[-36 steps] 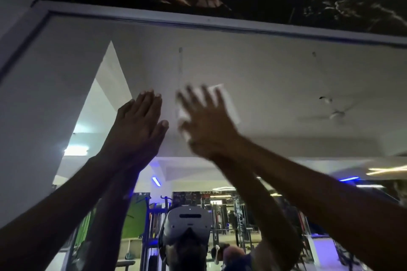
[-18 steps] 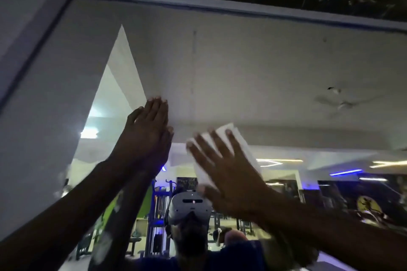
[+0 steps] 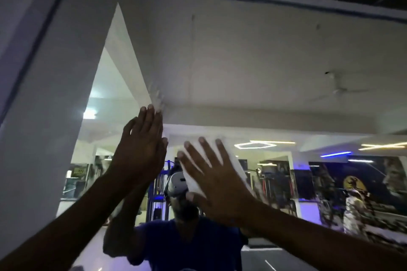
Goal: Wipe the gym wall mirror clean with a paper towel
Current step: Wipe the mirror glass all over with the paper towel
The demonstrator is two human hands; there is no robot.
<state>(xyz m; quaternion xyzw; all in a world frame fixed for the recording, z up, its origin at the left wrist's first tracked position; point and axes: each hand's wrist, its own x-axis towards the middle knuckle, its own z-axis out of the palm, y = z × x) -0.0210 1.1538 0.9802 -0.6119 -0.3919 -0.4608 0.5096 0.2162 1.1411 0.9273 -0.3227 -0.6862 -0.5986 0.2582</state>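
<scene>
Towel mostly hidden, perhaps folded, behind right hand

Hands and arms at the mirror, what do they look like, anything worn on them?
Both forearms are bare as far as the frame shows: no sleeves, gloves, watch, bands or rings visible. The left hand and right hand show short, pale fingernails on long fingers. In the mirror the reflected person wears a dark blue short-sleeved top and a white head-mounted device.

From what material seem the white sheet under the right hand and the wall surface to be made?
Paper towel: likely thin matte white paper, folded flat, under the right hand's spread fingers. Mirror: glossy glass, since it reflects the gym; smears show near the left hand.
</scene>
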